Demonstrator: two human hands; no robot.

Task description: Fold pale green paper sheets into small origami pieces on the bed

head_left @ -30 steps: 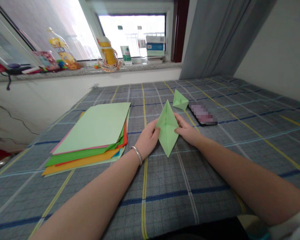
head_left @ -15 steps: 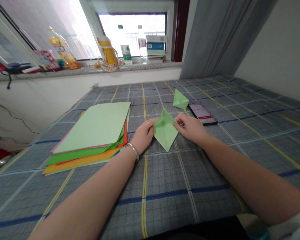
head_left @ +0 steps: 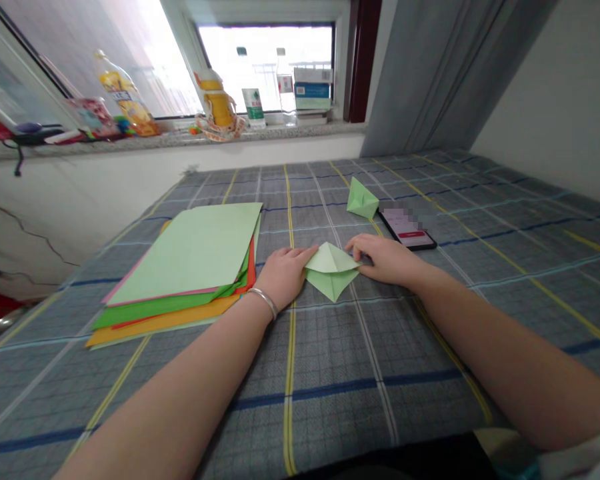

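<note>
A light green folded paper [head_left: 333, 281] lies on the plaid cloth between my two hands. Its upper flap bends down over the lower half, which ends in a point toward me. My left hand [head_left: 283, 275], with a silver bangle at the wrist, is closed on the paper's left corner, fingers pressed together. At the right corner, my right hand [head_left: 380, 257] pinches the edge with curled fingers; the thumb is partly hidden. Beyond my right hand stands a second folded green paper [head_left: 363, 200], beside a phone [head_left: 405, 228] with a lit screen.
A stack of coloured paper sheets [head_left: 185, 253] lies to the left, light green on top. Along the windowsill [head_left: 180, 141] stand a yellow cup [head_left: 219, 107], a juice bottle [head_left: 125, 97], clear bottles and boxes [head_left: 313, 90]. A grey curtain [head_left: 420, 73] hangs at the right.
The paper's upper part has folded down toward me, turning the open diamond into a shorter shape with a flap. Both hands have shifted slightly and stay at its side corners.
</note>
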